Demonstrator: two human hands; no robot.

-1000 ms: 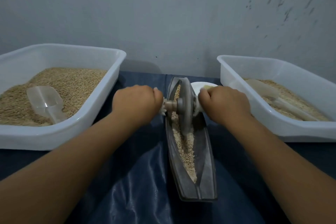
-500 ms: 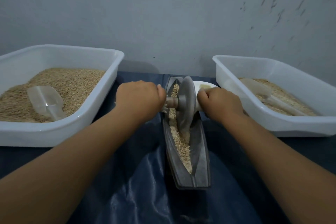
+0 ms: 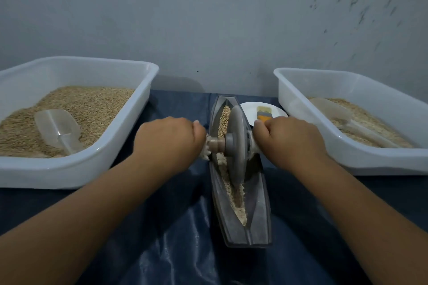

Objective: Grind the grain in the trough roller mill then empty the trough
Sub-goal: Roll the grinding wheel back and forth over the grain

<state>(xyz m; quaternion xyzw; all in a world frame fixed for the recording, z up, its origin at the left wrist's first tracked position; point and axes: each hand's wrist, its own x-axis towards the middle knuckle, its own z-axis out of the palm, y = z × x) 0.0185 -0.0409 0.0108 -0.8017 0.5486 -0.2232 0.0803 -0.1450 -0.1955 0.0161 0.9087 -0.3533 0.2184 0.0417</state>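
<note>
The trough [image 3: 240,203], holding grain [image 3: 235,192], lies lengthwise on the cloth-covered surface [image 3: 162,250] between two tubs. The wheel [image 3: 236,146] stands on edge in its groove. Left hand [image 3: 169,143] and right hand [image 3: 289,141] each curl their fingers around an axle end, presumably balancing downward pressure.

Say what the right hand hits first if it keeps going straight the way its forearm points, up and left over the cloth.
Most likely the roller wheel: the right hand already grips the axle end beside it. Past that sits the trough wall; depth is unclear.
</note>
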